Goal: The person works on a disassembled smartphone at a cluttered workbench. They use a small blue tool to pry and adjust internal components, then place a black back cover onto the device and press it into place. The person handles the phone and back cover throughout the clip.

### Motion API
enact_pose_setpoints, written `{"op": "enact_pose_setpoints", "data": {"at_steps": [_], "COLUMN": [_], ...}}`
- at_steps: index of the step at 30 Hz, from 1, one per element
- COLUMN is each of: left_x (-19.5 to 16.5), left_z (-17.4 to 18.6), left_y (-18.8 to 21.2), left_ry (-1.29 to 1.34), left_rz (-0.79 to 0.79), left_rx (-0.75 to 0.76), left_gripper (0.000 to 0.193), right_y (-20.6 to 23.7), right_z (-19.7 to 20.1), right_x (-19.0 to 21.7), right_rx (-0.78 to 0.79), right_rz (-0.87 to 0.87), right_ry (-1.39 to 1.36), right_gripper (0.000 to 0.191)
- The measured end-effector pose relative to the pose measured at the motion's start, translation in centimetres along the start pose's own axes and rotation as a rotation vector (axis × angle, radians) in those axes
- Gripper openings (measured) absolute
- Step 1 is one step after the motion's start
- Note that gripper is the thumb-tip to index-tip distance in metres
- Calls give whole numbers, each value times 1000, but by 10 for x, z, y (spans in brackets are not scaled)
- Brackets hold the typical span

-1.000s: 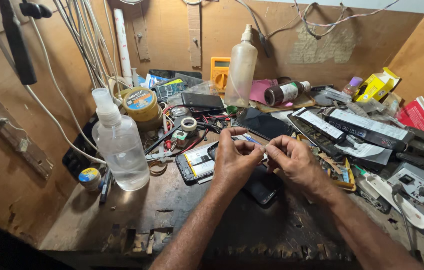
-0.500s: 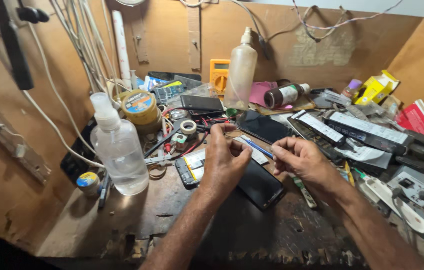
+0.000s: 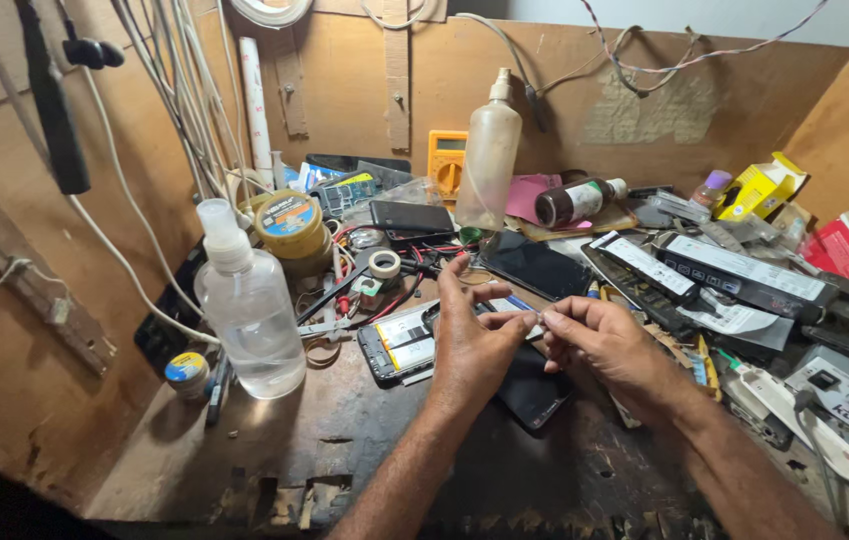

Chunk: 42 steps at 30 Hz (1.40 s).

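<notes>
My left hand (image 3: 469, 340) and my right hand (image 3: 604, 345) meet over the worn wooden bench (image 3: 344, 450). Between their fingertips they pinch a small thin pale strip (image 3: 534, 325); its kind is too small to tell. Under my hands lie an opened phone (image 3: 399, 340) showing its battery and a dark phone screen panel (image 3: 534, 395). A blue-handled tool (image 3: 516, 301) peeks out beyond my left thumb.
A clear spray bottle (image 3: 249, 310) stands at left, a round tin (image 3: 289, 225) behind it, a tall squeeze bottle (image 3: 489, 155) and a yellow multimeter (image 3: 446, 165) at the back. Boxes, phone parts and tools crowd the right side. Cables hang on the left wall.
Both hands have shifted slightly and drawn together, fingertips now meeting on the small strip; earlier the right hand held the blue-handled tool by the left hand.
</notes>
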<state>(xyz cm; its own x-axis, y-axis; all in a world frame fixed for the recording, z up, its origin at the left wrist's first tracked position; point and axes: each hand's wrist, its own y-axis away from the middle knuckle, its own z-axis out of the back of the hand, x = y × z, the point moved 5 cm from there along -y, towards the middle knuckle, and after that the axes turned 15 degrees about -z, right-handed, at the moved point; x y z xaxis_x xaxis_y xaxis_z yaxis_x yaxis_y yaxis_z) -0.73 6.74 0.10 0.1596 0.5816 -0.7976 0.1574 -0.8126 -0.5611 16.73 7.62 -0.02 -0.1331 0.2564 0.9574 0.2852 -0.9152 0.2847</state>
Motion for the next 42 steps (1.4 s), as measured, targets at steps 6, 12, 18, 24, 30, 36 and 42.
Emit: {"op": "enact_pose_setpoints", "data": {"at_steps": [6,12,18,24,30,36,42], "left_x": [-18,-35,-37,-38,-37,-35,-34], "left_z": [0,2,9,7,6,5,5], "left_y": [0,3,1,2,1,3,1], "left_ry": [-166,-237,-273,-284,-302,-286,-289], "left_rz": [-44,-96,-68,-104,-79,-111,-103], "left_rx": [-34,-40,-69,-47,-10,-12,-7], "left_gripper": [86,87,89,91,92,91,91], "right_y": [-1,3,11,27,29,25,16], "right_z": [-2,-4,4,-17,-27,-27,-22], "right_x": [2,7,15,30,39,36,27], "right_rx": [-29,-140,-365,-485,-498,-522,-470], "right_rz": [9,22,36,300,264,236,205], "right_ry": [62,120,147,458,519,599,561], "right_gripper": [23,22,19,17,20,22,22]}}
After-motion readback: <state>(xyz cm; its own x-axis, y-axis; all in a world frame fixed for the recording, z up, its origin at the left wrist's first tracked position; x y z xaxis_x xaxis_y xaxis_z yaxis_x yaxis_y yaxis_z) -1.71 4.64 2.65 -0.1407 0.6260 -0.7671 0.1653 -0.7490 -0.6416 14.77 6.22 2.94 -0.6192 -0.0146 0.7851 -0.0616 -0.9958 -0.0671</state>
